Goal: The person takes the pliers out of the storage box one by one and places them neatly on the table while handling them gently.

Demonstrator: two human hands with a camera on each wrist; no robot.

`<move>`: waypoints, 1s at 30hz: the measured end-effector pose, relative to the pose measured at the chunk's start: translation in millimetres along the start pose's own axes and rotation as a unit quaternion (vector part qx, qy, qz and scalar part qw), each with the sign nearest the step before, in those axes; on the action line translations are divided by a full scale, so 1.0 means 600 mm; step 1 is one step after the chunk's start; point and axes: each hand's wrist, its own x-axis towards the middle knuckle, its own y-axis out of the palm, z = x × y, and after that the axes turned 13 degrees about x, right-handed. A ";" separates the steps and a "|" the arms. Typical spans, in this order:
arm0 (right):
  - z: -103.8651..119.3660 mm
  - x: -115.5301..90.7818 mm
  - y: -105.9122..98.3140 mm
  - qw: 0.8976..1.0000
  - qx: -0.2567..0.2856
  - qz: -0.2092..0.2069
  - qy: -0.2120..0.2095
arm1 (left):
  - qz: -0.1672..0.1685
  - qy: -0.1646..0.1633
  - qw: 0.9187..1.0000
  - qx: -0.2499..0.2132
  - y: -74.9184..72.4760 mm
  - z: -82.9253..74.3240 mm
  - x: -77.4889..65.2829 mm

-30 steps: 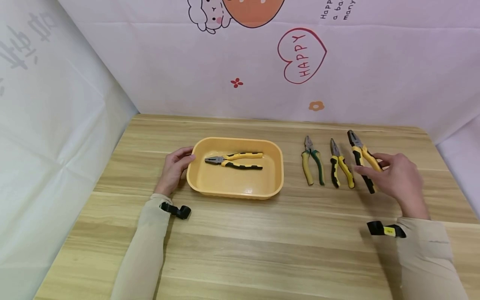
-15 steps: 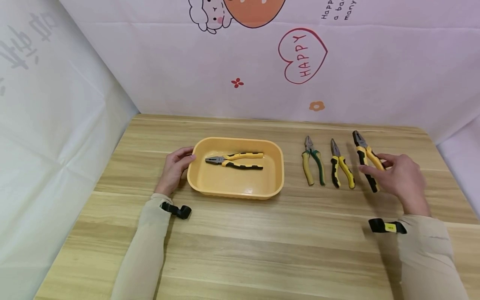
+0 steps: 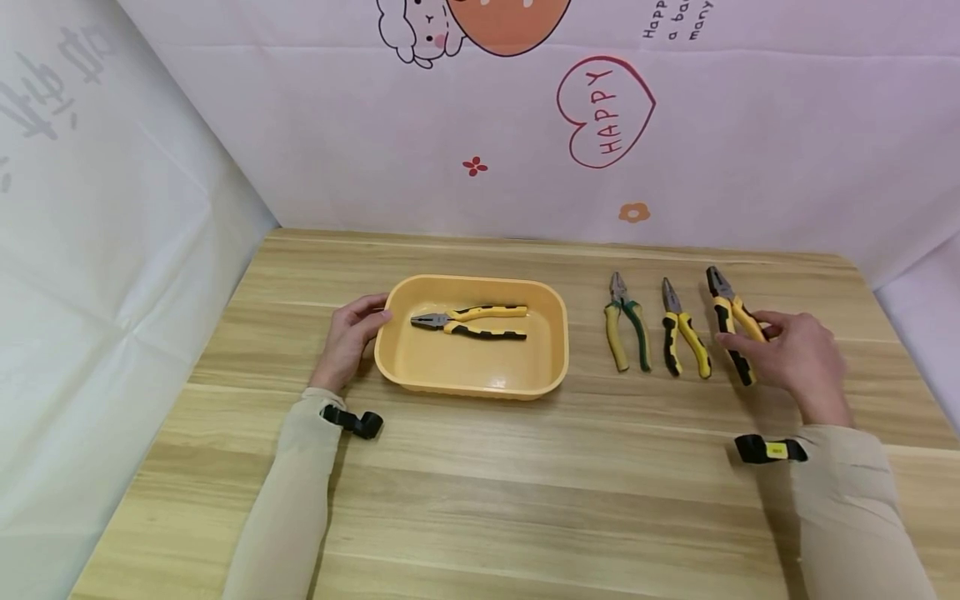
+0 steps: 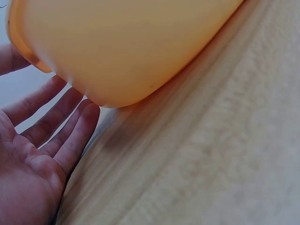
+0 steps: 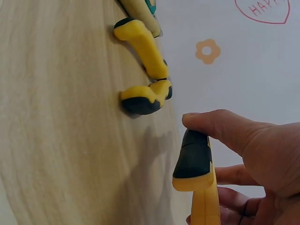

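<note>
My left hand point(image 3: 351, 337) is at the left end of a yellow plastic basin point(image 3: 472, 379), thumb at the rim and fingers against the outer wall, as the left wrist view also shows. Inside the basin lie combination pliers point(image 3: 468, 321) with yellow-black handles, jaws pointing left. At the right, my right hand point(image 3: 798, 354) grips the handles of another pair of yellow-black pliers point(image 3: 722, 304), jaws pointing away. In the right wrist view, the thumb presses the black part of one handle point(image 5: 194, 157); the other fingers are partly hidden behind the handles.
Left of the held pliers lie long-nose pliers point(image 3: 684, 337) with yellow-black handles and pliers with yellow-green handles point(image 3: 626, 325), both spread. The wooden table point(image 3: 525, 483) meets a printed white cloth point(image 3: 337, 150) at the back and another cloth at the left.
My right hand has shifted slightly right with the pliers, then a little back toward me. The left hand and the basin stay where they were.
</note>
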 end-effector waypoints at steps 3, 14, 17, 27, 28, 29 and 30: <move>-0.003 0.003 0.001 1.000 0.002 0.004 0.009 | 0.000 0.000 1.000 0.000 0.000 0.000 0.000; -0.011 0.012 0.007 0.999 -0.014 0.011 0.027 | 0.001 -0.004 1.000 0.001 -0.001 0.002 0.001; -0.011 0.013 0.008 0.999 -0.017 0.012 0.027 | 0.001 -0.003 1.000 0.001 -0.001 0.003 0.001; -0.011 0.019 0.013 0.999 -0.028 0.012 0.035 | 0.002 -0.001 1.000 0.005 -0.001 0.003 0.000; -0.011 0.020 0.014 0.999 -0.029 0.012 0.035 | 0.002 -0.001 1.000 0.006 -0.001 0.003 0.000; -0.011 0.020 0.014 0.999 -0.028 0.013 0.035 | 0.002 -0.001 1.000 0.006 -0.001 0.002 0.000; -0.011 0.021 0.015 0.999 -0.028 0.013 0.037 | 0.002 -0.001 1.000 0.006 -0.001 0.003 0.000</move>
